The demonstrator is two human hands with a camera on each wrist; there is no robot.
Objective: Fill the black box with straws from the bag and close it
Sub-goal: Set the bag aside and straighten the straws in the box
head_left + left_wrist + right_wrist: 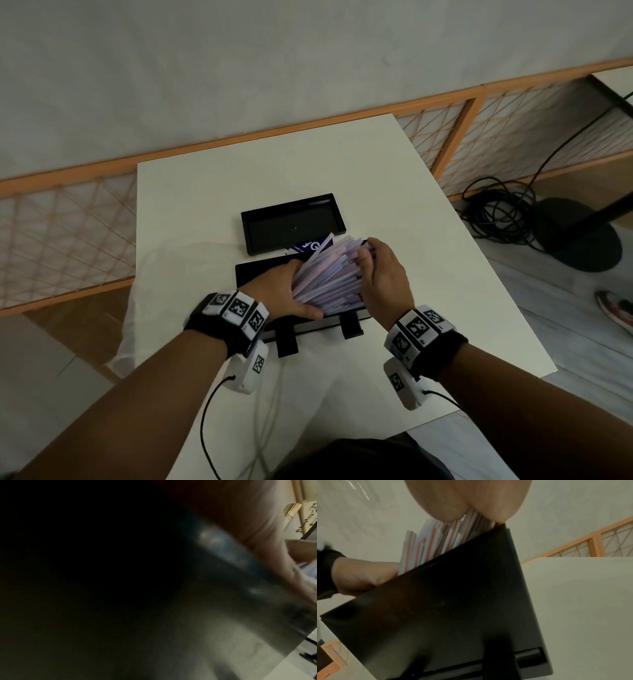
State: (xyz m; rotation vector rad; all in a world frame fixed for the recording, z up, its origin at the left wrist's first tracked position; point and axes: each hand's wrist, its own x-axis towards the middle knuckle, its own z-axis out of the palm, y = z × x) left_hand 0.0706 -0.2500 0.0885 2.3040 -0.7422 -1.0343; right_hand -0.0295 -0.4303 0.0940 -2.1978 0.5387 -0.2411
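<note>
The black box stands near the table's front edge, with two latches on its near wall. A thick bundle of pale pink and blue striped straws lies slanted in its opening and sticks out above the rim. My left hand grips the bundle's near left end. My right hand curls over its far right end. From the right wrist, the box wall fills the frame, with the straws above it, the left hand beside them and the right hand on top. The left wrist view is dark and blurred.
The black lid lies hollow side up just behind the box, with a purple printed label at its near edge. A clear plastic bag droops over the table's left side. Cables and a black stand base sit on the floor at right.
</note>
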